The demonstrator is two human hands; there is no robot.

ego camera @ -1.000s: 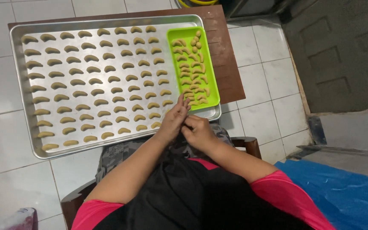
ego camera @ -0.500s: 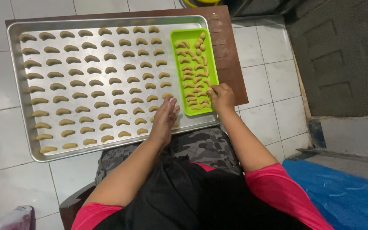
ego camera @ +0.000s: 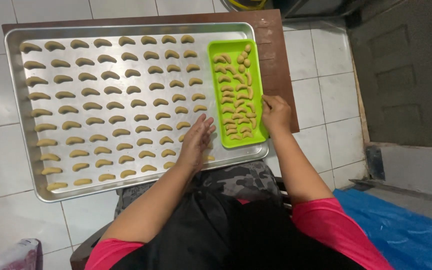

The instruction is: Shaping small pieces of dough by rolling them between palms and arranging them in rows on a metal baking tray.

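Green tray (ego camera: 256, 90): small, rectangular, bright green plastic; it lies inside the right end of the baking sheet, long side pointing away from the person.
Crescent dough pieces (ego camera: 236, 107): pale tan, curved, crowded loosely in the green tray.
Baking sheet (ego camera: 13, 100): large, silver metal, flat, filled with neat rows of crescents.

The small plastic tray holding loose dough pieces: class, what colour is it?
Bright lime green: the small plastic tray, seen in the head view, beside the right hand.
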